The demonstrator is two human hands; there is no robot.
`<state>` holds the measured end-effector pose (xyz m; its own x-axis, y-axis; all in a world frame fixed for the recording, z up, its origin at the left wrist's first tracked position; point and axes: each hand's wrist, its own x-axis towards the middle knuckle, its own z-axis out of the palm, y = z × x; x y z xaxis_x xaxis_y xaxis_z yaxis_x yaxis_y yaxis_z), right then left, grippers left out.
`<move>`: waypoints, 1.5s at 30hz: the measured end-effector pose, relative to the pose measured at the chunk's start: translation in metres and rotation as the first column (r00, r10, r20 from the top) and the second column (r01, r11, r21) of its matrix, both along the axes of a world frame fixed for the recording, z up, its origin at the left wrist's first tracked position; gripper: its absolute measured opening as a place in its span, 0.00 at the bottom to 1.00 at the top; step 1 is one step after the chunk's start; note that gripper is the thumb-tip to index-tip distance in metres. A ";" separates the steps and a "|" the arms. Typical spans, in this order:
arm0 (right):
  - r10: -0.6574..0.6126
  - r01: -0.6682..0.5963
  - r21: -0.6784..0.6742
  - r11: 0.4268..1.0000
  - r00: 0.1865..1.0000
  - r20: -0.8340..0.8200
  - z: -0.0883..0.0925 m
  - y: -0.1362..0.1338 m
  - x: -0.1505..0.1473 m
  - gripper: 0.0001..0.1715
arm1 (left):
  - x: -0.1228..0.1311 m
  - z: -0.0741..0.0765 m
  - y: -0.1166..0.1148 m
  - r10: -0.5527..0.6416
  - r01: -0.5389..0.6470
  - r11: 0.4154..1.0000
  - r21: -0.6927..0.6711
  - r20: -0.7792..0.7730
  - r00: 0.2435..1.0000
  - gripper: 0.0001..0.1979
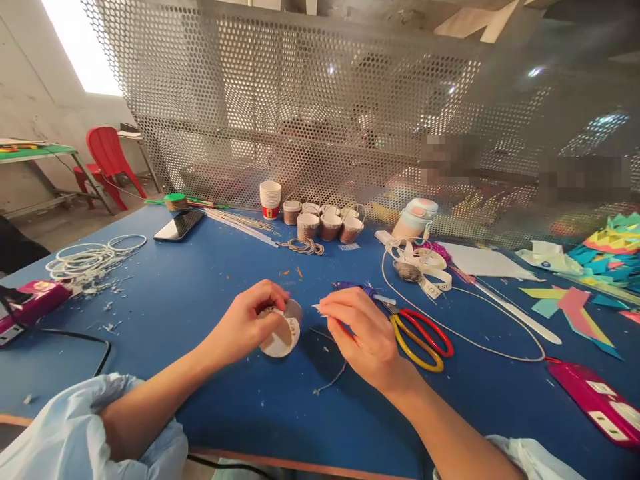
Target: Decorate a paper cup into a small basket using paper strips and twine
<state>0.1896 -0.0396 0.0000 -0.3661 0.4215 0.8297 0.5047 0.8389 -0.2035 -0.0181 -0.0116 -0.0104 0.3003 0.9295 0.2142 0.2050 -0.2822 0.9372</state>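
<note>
My left hand [250, 323] is closed in a pinch at the top of a small paper cup [280, 341], which lies tilted with its open rim toward me and a strip of printed ribbon inside. To the right, my right hand [363, 333] pinches a small white piece [319, 307] between thumb and forefinger, apart from the cup. Below it a thin cord [334, 381] lies on the blue table [240, 413]. Scissors [423, 337] with red and yellow handles and a blue glue gun [363, 290] are just beyond my right hand.
Several small wrapped cups [330, 225] and stacked paper cups [270, 199] stand at the back. A phone [179, 225] and white cord coils [95, 257] are left, power strips [595, 403] at both sides. Ribbon [435, 273] and paper pieces [575, 310] lie right.
</note>
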 end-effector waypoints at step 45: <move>-0.095 -0.329 -0.667 0.668 0.852 -0.515 -0.008 0.017 -0.003 0.04 | 0.009 0.008 0.002 -0.021 0.063 0.972 0.228 -0.184 0.983 0.09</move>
